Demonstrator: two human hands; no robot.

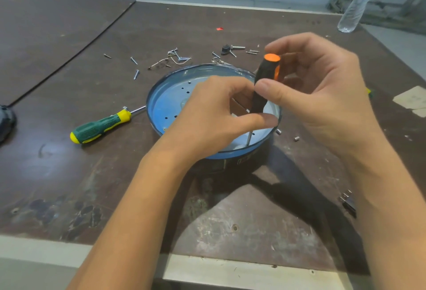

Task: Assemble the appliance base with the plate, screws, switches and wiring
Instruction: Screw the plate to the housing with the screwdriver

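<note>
A round appliance base sits mid-table with a blue-filmed metal plate in it, several small holes showing. A black-and-orange screwdriver stands upright over the plate's near right part, its shaft tip down on the plate. My right hand holds the handle between thumb and fingers. My left hand reaches over the plate and pinches around the lower handle and shaft. What lies under the tip is too small to tell.
Loose screws and wire bits lie scattered behind the base. A green-and-yellow screwdriver lies to the left, its tip touching the base. A plastic water bottle stands at the far right. Small metal parts lie near my right forearm.
</note>
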